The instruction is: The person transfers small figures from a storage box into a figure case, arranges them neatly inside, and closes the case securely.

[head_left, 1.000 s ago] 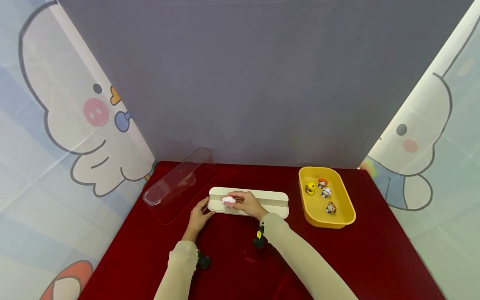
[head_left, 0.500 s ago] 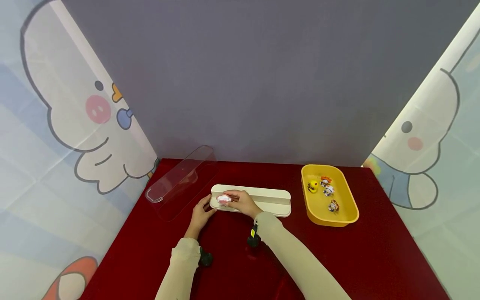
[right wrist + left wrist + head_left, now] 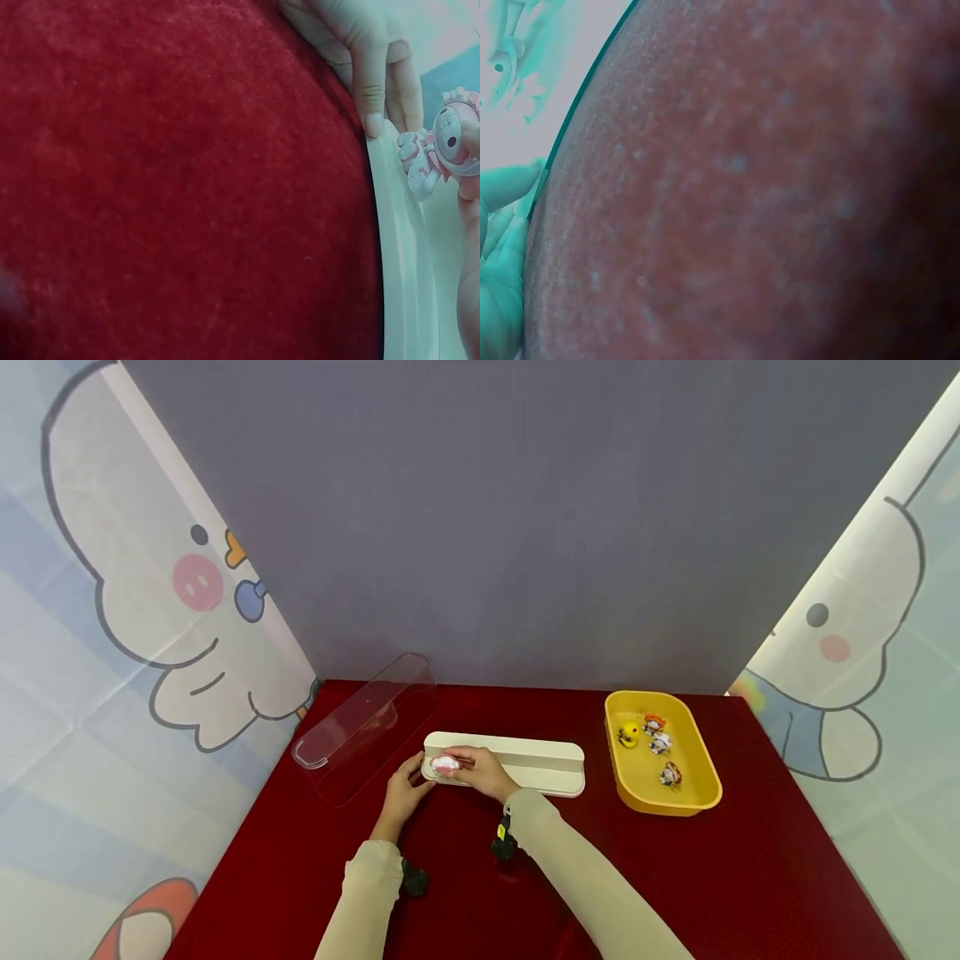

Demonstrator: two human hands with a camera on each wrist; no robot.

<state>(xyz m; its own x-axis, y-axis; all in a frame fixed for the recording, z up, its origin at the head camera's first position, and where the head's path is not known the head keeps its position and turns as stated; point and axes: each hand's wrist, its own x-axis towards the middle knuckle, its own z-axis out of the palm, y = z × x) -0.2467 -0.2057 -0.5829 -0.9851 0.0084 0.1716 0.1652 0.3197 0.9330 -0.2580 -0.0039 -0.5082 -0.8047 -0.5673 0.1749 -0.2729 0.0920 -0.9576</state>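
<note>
Between thumb and fingers, my right hand [image 3: 487,772] pinches a small pink-and-white toy figurine [image 3: 450,142] with dark eyes. It is over the left part of a long cream stepped display base [image 3: 543,777], in front of the raised back step. The figurine's feet are close to the base's front rim in the right wrist view. My left hand [image 3: 402,797] holds the left end of the base, thumb at the front corner and fingers around the end. The left wrist view is mostly red cloth, with fingers [image 3: 506,262] at its left edge.
A clear, long cover [image 3: 363,722] lies at the back left. On the right stands a yellow tray [image 3: 637,789] with several small figurines [image 3: 661,742], one of them a yellow figure [image 3: 628,735]. Red cloth [image 3: 465,902] covers the table, and a grey wall [image 3: 510,527] rises behind it.
My right hand has moved the figurine slightly left along the base, closer to its left end. The left hand stays at that end. The whole head view has shifted a little.
</note>
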